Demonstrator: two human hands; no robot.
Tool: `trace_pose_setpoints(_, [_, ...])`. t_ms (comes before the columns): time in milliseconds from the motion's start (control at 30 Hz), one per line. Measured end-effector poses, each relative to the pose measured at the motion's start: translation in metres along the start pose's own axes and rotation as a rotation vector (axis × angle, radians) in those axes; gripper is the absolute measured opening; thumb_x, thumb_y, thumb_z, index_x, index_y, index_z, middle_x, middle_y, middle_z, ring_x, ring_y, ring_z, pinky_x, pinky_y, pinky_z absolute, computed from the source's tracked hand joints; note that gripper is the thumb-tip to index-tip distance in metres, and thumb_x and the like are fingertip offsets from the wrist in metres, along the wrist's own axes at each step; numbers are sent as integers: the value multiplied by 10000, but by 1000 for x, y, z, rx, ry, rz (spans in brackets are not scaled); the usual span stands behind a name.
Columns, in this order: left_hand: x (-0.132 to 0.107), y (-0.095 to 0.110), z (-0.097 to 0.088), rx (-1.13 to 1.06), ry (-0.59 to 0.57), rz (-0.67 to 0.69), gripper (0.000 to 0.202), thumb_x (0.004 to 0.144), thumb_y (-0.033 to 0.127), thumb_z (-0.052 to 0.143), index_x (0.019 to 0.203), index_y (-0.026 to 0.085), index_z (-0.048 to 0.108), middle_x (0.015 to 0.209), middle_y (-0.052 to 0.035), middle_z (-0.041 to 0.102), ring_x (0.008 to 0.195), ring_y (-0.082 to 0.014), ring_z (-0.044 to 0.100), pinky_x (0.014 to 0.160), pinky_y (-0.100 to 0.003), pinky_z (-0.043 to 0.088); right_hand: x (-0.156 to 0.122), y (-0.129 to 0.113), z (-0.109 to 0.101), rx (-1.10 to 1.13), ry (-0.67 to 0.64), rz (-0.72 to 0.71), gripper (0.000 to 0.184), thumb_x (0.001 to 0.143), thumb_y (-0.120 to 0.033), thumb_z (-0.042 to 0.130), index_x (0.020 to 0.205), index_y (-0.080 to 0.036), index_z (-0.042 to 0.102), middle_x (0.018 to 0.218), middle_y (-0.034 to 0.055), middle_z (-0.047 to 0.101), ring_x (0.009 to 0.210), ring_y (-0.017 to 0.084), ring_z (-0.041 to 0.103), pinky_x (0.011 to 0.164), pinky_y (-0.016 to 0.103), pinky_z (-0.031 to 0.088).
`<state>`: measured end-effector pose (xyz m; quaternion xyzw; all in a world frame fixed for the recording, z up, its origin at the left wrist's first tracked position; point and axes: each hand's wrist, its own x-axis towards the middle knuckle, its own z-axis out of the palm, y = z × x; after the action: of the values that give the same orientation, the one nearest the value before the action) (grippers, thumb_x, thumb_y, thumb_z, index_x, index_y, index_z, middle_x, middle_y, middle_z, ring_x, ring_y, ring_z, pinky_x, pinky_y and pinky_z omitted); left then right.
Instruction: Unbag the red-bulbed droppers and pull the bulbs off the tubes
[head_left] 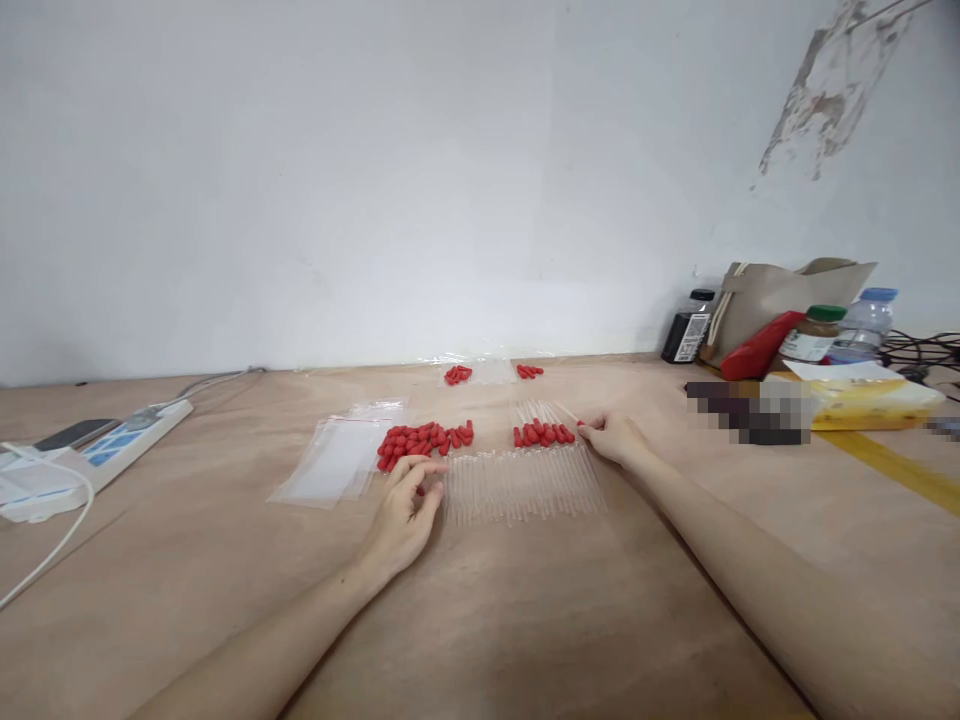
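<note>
My left hand [405, 505] rests on the wooden table [480, 620], its fingers curled around a small red rubber bulb just below a loose pile of red bulbs [424, 440]. A row of clear glass tubes [521, 485] lies side by side right of that hand. My right hand [615, 437] sits at the row's far right end, fingertips pinched on the red bulb of one assembled dropper. Several finished droppers with red bulbs [544, 433] lie in a row beside it.
Clear zip bags [337, 460] lie left of the pile. More red bulbs in plastic [487, 373] sit near the wall. A white power strip [97, 455] with cables is at far left. Bottles, a beige bag, a red pouch and tissues [862, 390] crowd the right.
</note>
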<state>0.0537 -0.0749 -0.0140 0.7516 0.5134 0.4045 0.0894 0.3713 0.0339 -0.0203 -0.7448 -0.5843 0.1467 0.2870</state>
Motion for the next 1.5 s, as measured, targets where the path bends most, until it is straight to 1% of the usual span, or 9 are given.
trace_pose_setpoints(100, [0, 1, 0, 9, 16, 41, 196, 821, 196, 427, 972, 199, 551, 1009, -54, 497, 904, -163, 506, 745, -304, 449, -10, -12, -11, 45, 97, -82, 261, 737, -417, 481, 755, -195, 618, 702, 47, 635, 631, 173, 559, 548, 269, 358])
trace_pose_setpoints(200, [0, 4, 0, 19, 54, 74, 293, 811, 203, 451, 1104, 202, 474, 1048, -68, 505, 952, -182, 491, 757, -319, 444, -39, -30, -18, 109, 251, -459, 196, 757, -346, 488, 801, -182, 586, 778, 46, 631, 733, 170, 550, 642, 278, 374])
trace_pose_setpoints(333, [-1, 9, -1, 38, 85, 95, 462, 809, 257, 485, 1243, 200, 337, 1143, -91, 486, 1036, -201, 461, 848, -362, 409, -94, -45, -10, 33, 224, -920, 107, 794, -251, 486, 802, -193, 577, 786, 29, 626, 789, 163, 527, 772, 322, 317])
trace_pose_setpoints(500, [-3, 17, -2, 203, 7, 328, 356, 791, 311, 527, 1133, 217, 502, 1092, -73, 538, 1041, -219, 454, 901, -395, 349, -127, -44, 7, -3, 265, -1135, 94, 806, -210, 485, 786, -190, 574, 717, 7, 616, 730, 142, 505, 803, 341, 275])
trace_pose_setpoints(633, [-4, 20, 3, 320, -1, 497, 248, 803, 279, 524, 1041, 271, 592, 916, -29, 631, 929, -195, 507, 899, -416, 307, -128, -46, 10, -20, 298, -1219, 95, 809, -197, 487, 808, -200, 581, 706, -4, 620, 723, 132, 509, 811, 340, 273])
trace_pose_setpoints(767, [-6, 22, 9, 353, -14, 582, 231, 820, 251, 512, 1031, 279, 600, 795, -3, 655, 825, -162, 533, 939, -447, 242, -129, -49, 11, -32, 329, -1274, 100, 814, -188, 489, 831, -202, 587, 700, -7, 620, 724, 126, 511, 814, 334, 285])
trace_pose_setpoints(933, [-7, 25, 10, 363, -33, 604, 160, 819, 223, 513, 935, 248, 620, 687, 26, 636, 702, -131, 513, 930, -427, 255, -130, -47, 13, -93, 350, -1284, 165, 831, -197, 473, 950, -208, 587, 689, 1, 610, 705, 125, 497, 814, 342, 290])
trace_pose_setpoints(1233, [-12, 29, 4, 345, -64, 583, 136, 822, 190, 482, 826, 208, 617, 611, 19, 587, 643, -123, 488, 871, -394, 289, -134, -44, 12, -160, 371, -1295, 146, 826, -204, 467, 787, -217, 607, 598, -20, 543, 658, 112, 464, 860, 376, 254])
trace_pose_setpoints(1500, [-14, 27, 6, 309, -51, 632, 116, 812, 176, 495, 823, 195, 609, 591, 22, 563, 618, -113, 477, 843, -376, 312, -139, -43, 10, -183, 350, -1341, 162, 801, -162, 446, 800, -216, 599, 602, -19, 541, 649, 111, 455, 872, 383, 249])
